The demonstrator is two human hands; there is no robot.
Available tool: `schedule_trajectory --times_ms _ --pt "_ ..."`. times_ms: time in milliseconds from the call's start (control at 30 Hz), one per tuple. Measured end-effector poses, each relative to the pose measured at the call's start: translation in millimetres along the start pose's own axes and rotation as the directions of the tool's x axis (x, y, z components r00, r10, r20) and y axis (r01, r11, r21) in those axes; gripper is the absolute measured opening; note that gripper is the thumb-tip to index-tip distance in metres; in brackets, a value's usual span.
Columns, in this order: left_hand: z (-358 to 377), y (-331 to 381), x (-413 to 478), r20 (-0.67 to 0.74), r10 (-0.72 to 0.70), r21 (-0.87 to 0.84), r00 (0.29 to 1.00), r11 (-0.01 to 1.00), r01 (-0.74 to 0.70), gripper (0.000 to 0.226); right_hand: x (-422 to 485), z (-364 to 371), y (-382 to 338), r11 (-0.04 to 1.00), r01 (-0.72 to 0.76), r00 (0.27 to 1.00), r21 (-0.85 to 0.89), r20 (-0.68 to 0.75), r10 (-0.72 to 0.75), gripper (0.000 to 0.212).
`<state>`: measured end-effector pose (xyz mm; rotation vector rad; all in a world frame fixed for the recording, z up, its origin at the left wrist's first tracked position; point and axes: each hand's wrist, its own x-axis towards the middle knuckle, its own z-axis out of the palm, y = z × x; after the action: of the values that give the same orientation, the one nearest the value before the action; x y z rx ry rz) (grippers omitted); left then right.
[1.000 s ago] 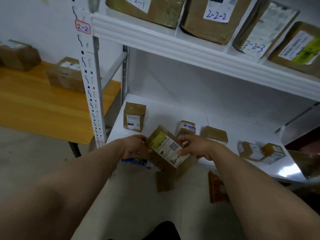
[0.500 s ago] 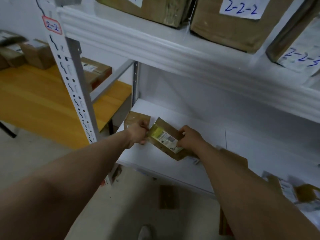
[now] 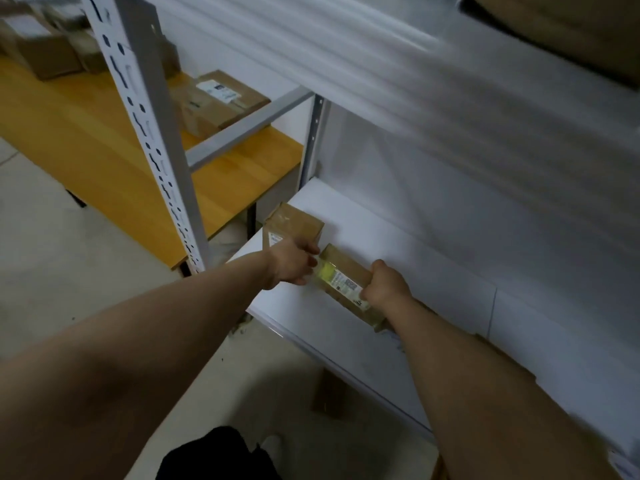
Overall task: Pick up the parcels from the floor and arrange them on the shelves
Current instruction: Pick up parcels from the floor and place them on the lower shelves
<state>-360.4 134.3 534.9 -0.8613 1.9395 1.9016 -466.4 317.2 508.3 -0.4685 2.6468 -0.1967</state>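
Placing parcel [image 3: 341, 277] on shelf [image 3: 433, 282]; left hand [image 3: 292, 263], right hand [image 3: 384, 284] grip its ends; next, likely: seat flat, release

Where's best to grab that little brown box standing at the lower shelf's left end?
Probably pinch the brown box across its side faces near the top, coming from the open front: it stands upright, taller than wide. The left hand, holding the yellow-labelled parcel, sits in front.

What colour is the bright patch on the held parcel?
Yellow-green, on the brown parcel; head view shows it best.
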Motion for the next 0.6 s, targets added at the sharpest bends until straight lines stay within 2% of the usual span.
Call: schedule_trajectory --times_ms 167,333,500,600 --pt "-1 -12 2 0.027 -0.035 0.072 0.999 0.997 0.033 0.047 10 15 3 0.998 0.003 0.999 -0.067 0.044 0.000 0.047" --pt "8 -15 5 0.009 -0.062 0.106 0.998 0.993 0.061 0.044 12 15 12 0.991 0.036 0.999 -0.131 0.033 -0.032 0.043" --pt "25 -12 1 -0.027 -0.053 0.181 0.998 0.982 0.057 0.034 1 2 15 0.993 0.035 0.999 -0.111 0.010 -0.034 0.046" --pt "31 -6 -4 -0.011 -0.061 0.188 0.998 0.980 0.062 0.034 -12 -7 13 0.999 0.032 0.999 -0.032 -0.028 -0.033 0.042"
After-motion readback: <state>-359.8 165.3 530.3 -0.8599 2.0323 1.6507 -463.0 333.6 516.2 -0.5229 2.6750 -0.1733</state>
